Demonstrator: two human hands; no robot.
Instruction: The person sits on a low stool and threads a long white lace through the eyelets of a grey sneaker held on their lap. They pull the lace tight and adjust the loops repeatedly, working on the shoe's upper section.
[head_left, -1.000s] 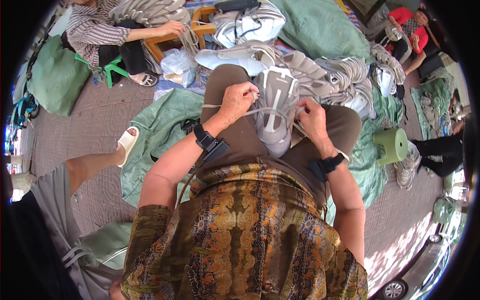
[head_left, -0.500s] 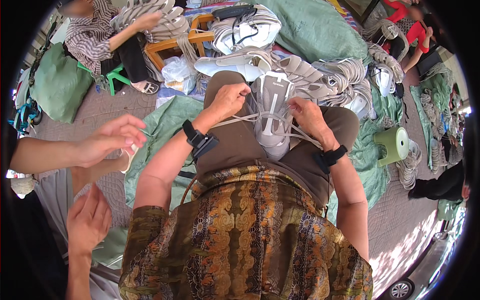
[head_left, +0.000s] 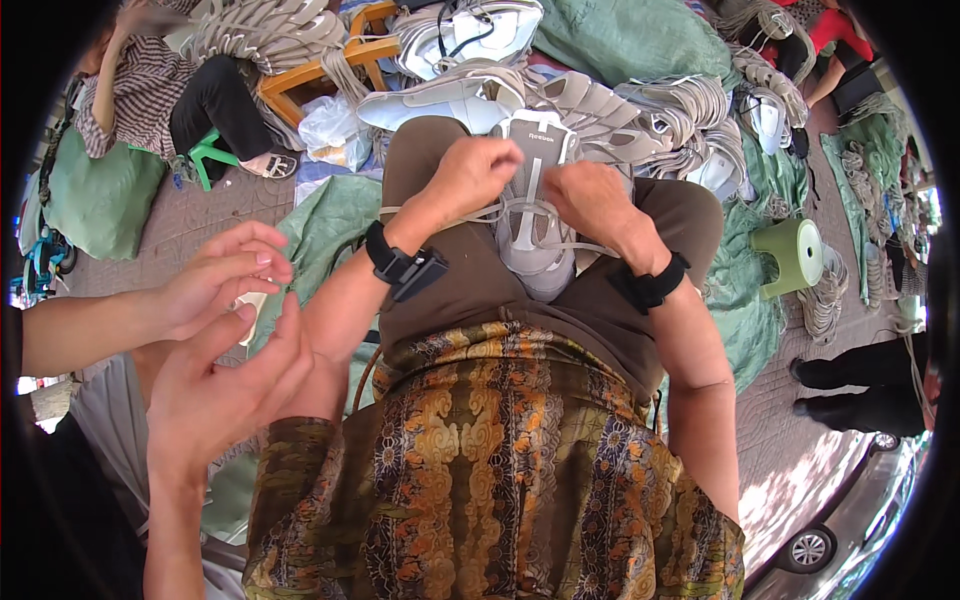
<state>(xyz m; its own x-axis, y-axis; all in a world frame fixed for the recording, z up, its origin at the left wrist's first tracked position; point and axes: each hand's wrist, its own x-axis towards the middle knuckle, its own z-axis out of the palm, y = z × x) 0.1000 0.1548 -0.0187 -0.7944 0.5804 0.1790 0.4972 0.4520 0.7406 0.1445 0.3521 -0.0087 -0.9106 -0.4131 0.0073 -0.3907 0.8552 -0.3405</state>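
Note:
A grey, unfinished shoe upper (head_left: 541, 262) rests between my knees, its tongue (head_left: 538, 133) pointing away from me. Pale shoelaces (head_left: 532, 207) cross its throat in loose loops, and one length trails left over my thigh. My left hand (head_left: 474, 180) is closed at the upper's left edge, its fingertips pinched on a shoelace. Opposite, my right hand (head_left: 597, 207) is curled closed over the right edge, also on a shoelace; its fingertips are partly hidden. Black bands sit on both wrists.
Another person's two hands (head_left: 230, 385) are raised close by my left arm. Stacked shoe uppers (head_left: 590, 115) lie beyond my knees beside a wooden frame (head_left: 300, 85). A green stool (head_left: 787, 258) stands at right on green sheeting. A seated person (head_left: 150, 85) is far left.
Both my hands have come closer together over the upper, the right moving left and the left moving right. The other person's nearer hand has risen toward my left arm.

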